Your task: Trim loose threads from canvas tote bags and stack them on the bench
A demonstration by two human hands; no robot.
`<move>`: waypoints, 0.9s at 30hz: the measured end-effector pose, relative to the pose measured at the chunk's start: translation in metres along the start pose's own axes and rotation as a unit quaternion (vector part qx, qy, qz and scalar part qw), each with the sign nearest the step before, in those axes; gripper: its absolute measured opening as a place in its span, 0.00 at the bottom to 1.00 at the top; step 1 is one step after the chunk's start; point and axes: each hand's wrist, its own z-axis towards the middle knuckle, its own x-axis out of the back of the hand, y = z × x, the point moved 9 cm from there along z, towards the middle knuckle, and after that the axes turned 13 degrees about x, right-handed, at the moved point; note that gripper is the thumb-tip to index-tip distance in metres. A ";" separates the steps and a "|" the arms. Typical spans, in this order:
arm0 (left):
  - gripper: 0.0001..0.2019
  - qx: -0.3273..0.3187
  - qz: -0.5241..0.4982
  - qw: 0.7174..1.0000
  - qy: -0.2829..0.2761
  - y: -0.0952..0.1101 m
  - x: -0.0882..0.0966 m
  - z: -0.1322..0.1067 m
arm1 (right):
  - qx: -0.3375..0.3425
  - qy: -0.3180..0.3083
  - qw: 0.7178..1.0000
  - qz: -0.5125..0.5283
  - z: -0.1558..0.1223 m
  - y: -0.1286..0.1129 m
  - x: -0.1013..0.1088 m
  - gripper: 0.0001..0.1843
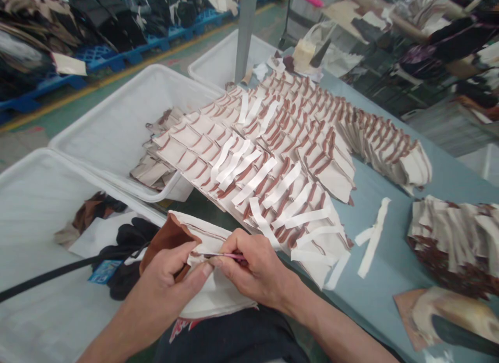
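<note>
Above my lap hangs a cream and brown sewn fabric piece (218, 295), its brown lining (166, 243) showing at the open left side. My left hand (171, 282) pinches the edge of this piece between thumb and fingers. In my right hand (257, 264) is a slim pink-handled tool (237, 256), its thin metal tip pointing left at the pinched edge. The tip meets the fabric near my left thumb; its exact kind is hard to make out. Rows of similar cream pieces with brown edges (234, 139) overlap on the table beyond, with white strips (255, 181) lying across them.
White plastic bins (113, 111) stand at the left, holding fabric pieces and black gloves. A black cable (66, 269) crosses the nearest bin. On the blue-grey table (384, 295) are loose strips (375, 238), a fabric stack (454, 243) and a tape roll (448, 311). A metal post (245, 35) rises behind.
</note>
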 end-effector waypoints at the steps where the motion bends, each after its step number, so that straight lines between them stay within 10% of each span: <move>1: 0.14 0.000 -0.002 1.000 -0.003 0.001 0.000 0.001 | 0.004 0.000 1.000 -0.001 0.001 0.001 -0.001 0.13; 9: 0.15 0.062 -0.027 0.998 0.008 0.010 0.005 0.003 | 0.039 -0.002 0.999 -0.037 0.013 0.001 0.000 0.12; 20: 0.14 -0.007 0.127 0.991 -0.038 0.002 -0.002 0.006 | 0.047 -0.137 0.976 -0.165 0.009 -0.002 0.003 0.13; 27: 0.15 -0.010 0.092 0.995 -0.024 0.010 -0.001 0.002 | -0.035 0.000 0.999 -0.023 -0.011 0.011 0.003 0.18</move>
